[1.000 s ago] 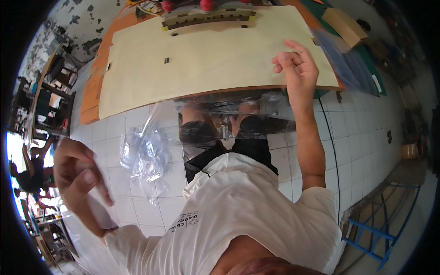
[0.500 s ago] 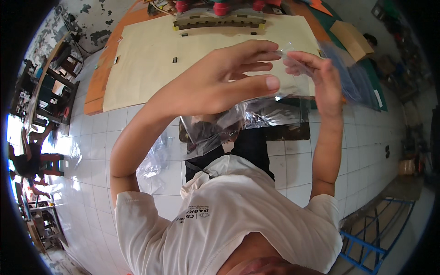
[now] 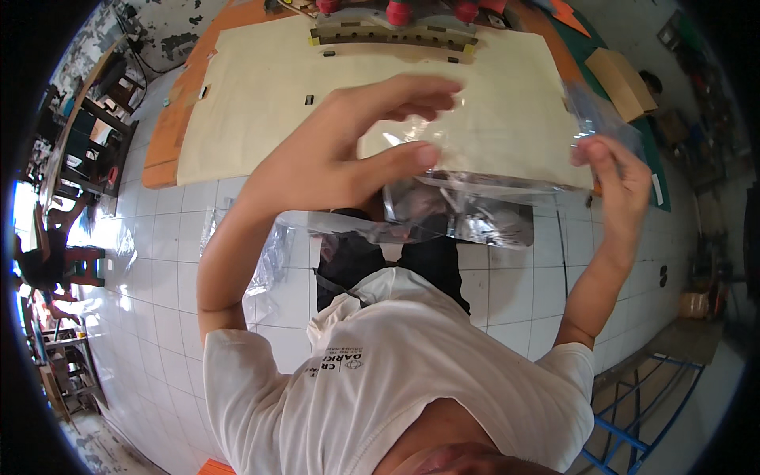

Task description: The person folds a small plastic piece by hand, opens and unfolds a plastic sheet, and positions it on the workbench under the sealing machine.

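Note:
Clear plastic film (image 3: 491, 222), perhaps a bag, stretches above my lap and along the table's near edge. Its shiny folds catch the light, and its exact shape is hard to make out. At the right, my right hand (image 3: 621, 178) pinches an edge of this film between thumb and fingers. My left hand (image 3: 336, 150) hovers over the near part of the table, thumb well apart from the fingers, with nothing visible gripped. Its fingertips are slightly blurred, and film lies close by them.
Cream paper (image 3: 261, 87) covers the orange-brown table (image 3: 162, 162). At its far side stands a dark curved bar (image 3: 396, 39) beside red knobs (image 3: 398, 13). A cardboard box (image 3: 621, 81) sits far right. Crumpled clear plastic (image 3: 269, 261) lies left of my legs; a blue metal frame (image 3: 633, 443) stands lower right.
My right hand has moved right, away from the left, drawing the film out sideways. My left hand has shifted slightly left, and the gap between the hands is wider.

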`<state>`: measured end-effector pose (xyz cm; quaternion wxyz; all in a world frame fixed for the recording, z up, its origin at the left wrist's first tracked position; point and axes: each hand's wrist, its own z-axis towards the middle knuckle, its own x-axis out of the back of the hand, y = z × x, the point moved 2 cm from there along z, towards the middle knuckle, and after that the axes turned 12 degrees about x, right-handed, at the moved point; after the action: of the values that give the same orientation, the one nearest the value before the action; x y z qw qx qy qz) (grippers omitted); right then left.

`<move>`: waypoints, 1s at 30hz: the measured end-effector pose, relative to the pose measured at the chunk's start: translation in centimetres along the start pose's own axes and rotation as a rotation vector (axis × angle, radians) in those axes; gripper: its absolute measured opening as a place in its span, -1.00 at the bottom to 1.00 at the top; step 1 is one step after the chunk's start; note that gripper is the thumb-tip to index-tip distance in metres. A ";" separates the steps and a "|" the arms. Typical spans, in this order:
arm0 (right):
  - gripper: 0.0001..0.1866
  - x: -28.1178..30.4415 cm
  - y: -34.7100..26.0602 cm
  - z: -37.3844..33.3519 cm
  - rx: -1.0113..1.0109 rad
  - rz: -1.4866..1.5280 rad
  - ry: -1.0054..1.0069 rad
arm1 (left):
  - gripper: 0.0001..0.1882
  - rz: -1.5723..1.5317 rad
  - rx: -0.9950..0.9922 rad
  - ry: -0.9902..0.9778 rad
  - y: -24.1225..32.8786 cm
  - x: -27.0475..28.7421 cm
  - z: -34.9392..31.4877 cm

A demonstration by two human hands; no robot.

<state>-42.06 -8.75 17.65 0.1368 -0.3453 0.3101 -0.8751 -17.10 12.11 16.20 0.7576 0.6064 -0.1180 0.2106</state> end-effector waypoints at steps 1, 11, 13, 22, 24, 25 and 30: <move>-0.71 1.2 0.2 0.0 -0.009 0.006 0.086 | -0.29 0.179 0.036 0.022 -1.1 0.9 -0.5; -0.59 11.1 2.8 6.2 0.032 -0.343 0.315 | -0.34 0.131 0.104 -0.444 -5.5 -3.6 -6.1; -0.59 13.1 3.1 7.9 0.062 -0.365 0.276 | -0.49 0.124 0.097 -0.438 -7.1 -6.7 -5.8; -0.65 17.4 5.2 11.6 0.118 -0.264 -0.163 | -0.21 -0.304 0.084 -0.685 -5.3 -23.7 -3.4; -0.65 15.3 4.9 10.6 0.192 -0.157 -0.301 | -0.13 -0.329 -0.063 -0.759 -5.9 -28.2 -3.8; -0.65 14.1 4.6 9.5 0.261 -0.057 -0.436 | -0.05 -0.356 -0.218 -0.836 -6.3 -30.4 -4.3; -0.69 6.8 3.0 4.6 0.377 0.482 -0.608 | -0.32 -0.139 -0.259 -1.059 -4.6 -26.7 -4.5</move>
<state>-43.73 -16.21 21.83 0.4832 -0.4742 0.1622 -0.7179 -38.88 11.00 -0.49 0.6754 0.5375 -0.4676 -0.1902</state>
